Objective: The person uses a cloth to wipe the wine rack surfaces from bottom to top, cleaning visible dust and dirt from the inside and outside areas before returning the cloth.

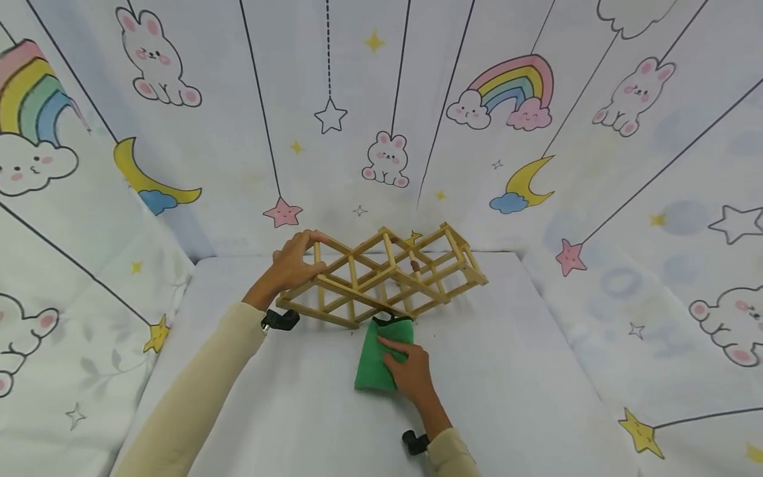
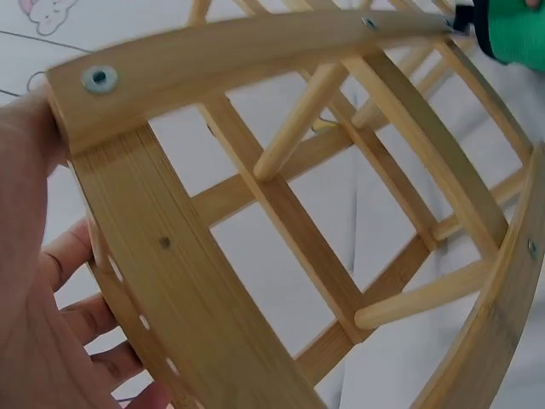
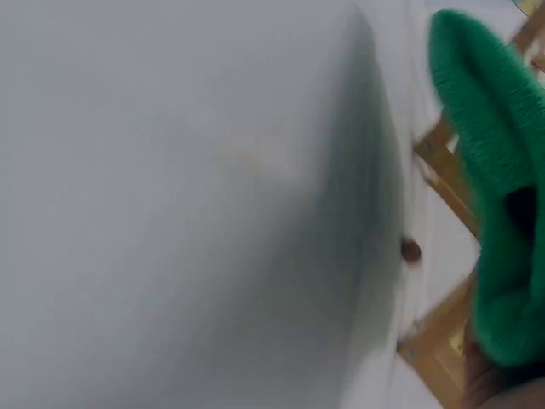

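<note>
Wooden rack [image 1: 391, 271], far part of white table [image 1: 512, 397]; left hand [image 1: 296, 260] grips its left end, seemingly to steady it; right hand [image 1: 412, 372] holds green cloth [image 1: 374, 363] by its near edge, apparently for contact.

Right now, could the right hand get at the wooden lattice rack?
Probably yes: the right hand is close in front of the wooden lattice rack, and only the green cloth it holds seems to come between them.
</note>
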`<move>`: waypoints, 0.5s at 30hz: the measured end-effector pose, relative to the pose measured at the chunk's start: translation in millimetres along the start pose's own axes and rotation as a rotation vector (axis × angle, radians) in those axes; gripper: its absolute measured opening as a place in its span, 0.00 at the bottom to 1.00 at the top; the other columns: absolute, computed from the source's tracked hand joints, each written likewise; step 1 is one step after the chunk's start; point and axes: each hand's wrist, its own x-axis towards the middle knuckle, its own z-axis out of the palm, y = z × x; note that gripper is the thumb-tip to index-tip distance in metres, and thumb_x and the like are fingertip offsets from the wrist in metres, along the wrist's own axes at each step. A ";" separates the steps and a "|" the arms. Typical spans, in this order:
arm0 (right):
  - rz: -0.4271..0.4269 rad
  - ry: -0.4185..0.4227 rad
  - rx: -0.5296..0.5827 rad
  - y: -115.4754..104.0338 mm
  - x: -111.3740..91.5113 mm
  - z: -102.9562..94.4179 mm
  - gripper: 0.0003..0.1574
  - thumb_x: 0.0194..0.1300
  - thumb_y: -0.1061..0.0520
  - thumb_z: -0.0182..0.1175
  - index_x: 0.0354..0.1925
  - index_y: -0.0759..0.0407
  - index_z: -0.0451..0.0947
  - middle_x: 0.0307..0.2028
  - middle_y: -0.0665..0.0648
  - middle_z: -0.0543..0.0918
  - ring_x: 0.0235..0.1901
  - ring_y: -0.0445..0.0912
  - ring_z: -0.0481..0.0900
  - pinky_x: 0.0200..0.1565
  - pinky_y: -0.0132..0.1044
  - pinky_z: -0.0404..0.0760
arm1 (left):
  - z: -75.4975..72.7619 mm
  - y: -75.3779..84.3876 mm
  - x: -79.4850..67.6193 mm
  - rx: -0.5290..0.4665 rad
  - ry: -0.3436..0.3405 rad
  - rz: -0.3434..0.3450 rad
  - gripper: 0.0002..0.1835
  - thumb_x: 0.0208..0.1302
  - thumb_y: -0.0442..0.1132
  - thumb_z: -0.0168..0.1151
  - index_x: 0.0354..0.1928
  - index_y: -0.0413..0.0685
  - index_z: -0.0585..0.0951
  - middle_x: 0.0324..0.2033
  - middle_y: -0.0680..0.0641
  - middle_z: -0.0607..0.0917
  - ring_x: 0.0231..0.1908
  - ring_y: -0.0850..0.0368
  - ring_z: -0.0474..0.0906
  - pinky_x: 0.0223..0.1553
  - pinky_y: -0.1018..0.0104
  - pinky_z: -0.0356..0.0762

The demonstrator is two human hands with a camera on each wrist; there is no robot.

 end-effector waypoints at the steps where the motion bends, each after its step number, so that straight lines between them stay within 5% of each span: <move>1: -0.030 0.001 0.035 -0.6 -3.4 -9.8 0.23 0.71 0.58 0.70 0.57 0.32 0.89 0.59 0.48 0.89 0.48 0.41 0.85 0.49 0.35 0.81 | -0.9 -0.7 -1.4 -0.009 0.000 0.000 0.33 0.64 0.45 0.62 0.71 0.50 0.71 0.77 0.37 0.67 0.74 0.33 0.64 0.66 0.26 0.51; 4: -0.102 0.036 0.127 -10.1 -4.3 -42.2 0.24 0.69 0.57 0.73 0.60 0.37 0.88 0.65 0.48 0.86 0.67 0.46 0.79 0.66 0.39 0.77 | -2.7 -2.1 -6.8 -0.023 0.020 -0.003 0.32 0.70 0.45 0.62 0.74 0.51 0.71 0.81 0.38 0.61 0.79 0.31 0.58 0.69 0.24 0.49; 10: -0.213 0.194 0.177 -43.1 27.0 -111.6 0.25 0.68 0.58 0.75 0.62 0.47 0.87 0.68 0.52 0.83 0.66 0.44 0.79 0.61 0.27 0.77 | 4.5 2.9 -24.0 -0.024 0.137 -0.005 0.32 0.75 0.51 0.64 0.77 0.52 0.72 0.82 0.38 0.62 0.80 0.31 0.54 0.70 0.24 0.51; 15: -0.218 0.286 0.198 -65.3 64.3 -162.0 0.26 0.70 0.57 0.73 0.64 0.45 0.85 0.74 0.52 0.77 0.72 0.47 0.75 0.66 0.33 0.77 | 20.8 14.2 -41.9 -0.052 0.242 0.041 0.35 0.71 0.52 0.71 0.75 0.50 0.75 0.79 0.39 0.68 0.79 0.34 0.60 0.71 0.25 0.52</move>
